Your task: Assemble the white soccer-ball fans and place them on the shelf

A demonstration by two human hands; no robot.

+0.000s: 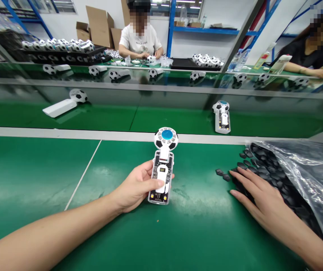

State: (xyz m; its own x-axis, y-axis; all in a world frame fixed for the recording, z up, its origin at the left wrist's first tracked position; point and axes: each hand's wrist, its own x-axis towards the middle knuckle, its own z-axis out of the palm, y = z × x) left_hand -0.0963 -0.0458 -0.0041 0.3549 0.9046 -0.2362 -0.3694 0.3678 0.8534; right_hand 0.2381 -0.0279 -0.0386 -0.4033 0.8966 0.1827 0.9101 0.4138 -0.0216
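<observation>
The green worktop (201, 226) fills the foreground, its far edge marked by a pale strip (122, 135), with room for the hands to shift between them and to the left. Beyond runs a green lane (156, 116). A clear plastic bag (314, 169) crowds the right side and is cut off by the frame, as are both forearms. The right hand (263, 192) lies palm down over the bag's mouth, thumb apart from the fingers; its underside is hidden, so whether it grips anything cannot be told. The left hand (137, 186) holds one football-headed device (163, 165) upright above the worktop, thumb across its front, partly covering the white panel; the small display is hard to read. Two more devices (223, 118) show whole on the lane. Two co-workers (140, 41) sit beyond. Black pieces (265, 158) spill from the bag, too overlapped to count; two lie just off the right fingertips.
</observation>
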